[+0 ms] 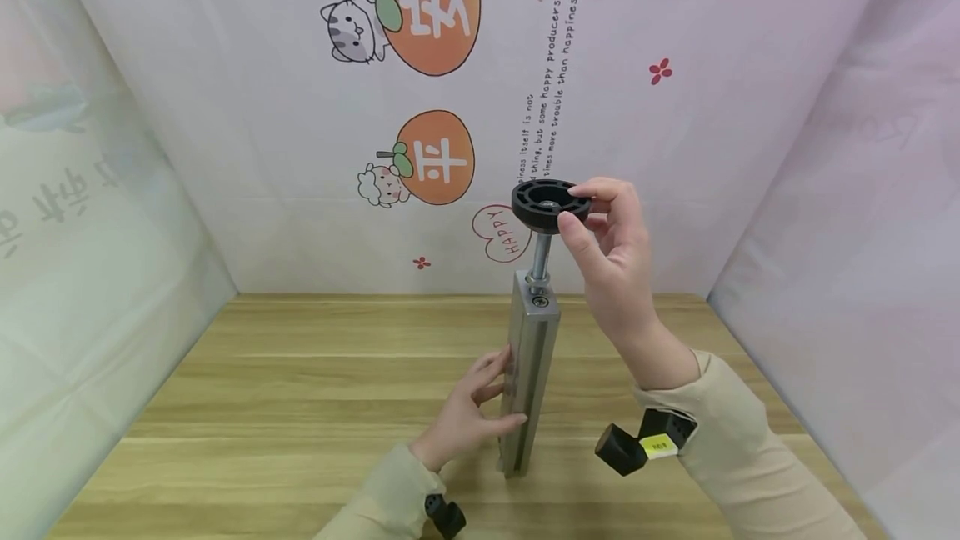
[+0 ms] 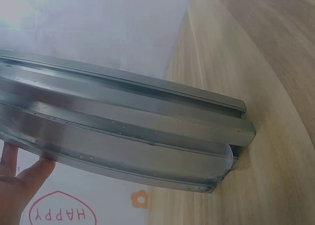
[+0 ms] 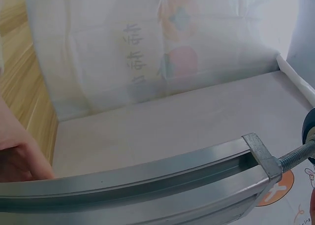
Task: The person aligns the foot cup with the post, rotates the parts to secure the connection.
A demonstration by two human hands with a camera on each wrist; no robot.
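Note:
A silver aluminium profile (image 1: 521, 398) stands upright on the wooden table. From the end plate (image 1: 531, 307) on its top rises a threaded rod (image 1: 541, 255) with a nut, topped by a black round levelling foot (image 1: 525, 208). My right hand (image 1: 621, 261) pinches the foot's rim from the right between thumb and fingers. Lower down, my left hand (image 1: 467, 419) grips the profile from the left, thumb in front. In the left wrist view, the slotted profile (image 2: 123, 121) reaches the tabletop, with fingertips (image 2: 42, 171) at its edge. The right wrist view shows the threaded rod (image 3: 295, 156) entering the end plate.
Wood-grain table (image 1: 300, 390) lies under the profile. White printed cloth (image 1: 262, 107) hangs behind it, and pale cloth walls (image 1: 840, 148) close both sides. Black wrist cameras (image 1: 624, 450) are strapped to both sleeves.

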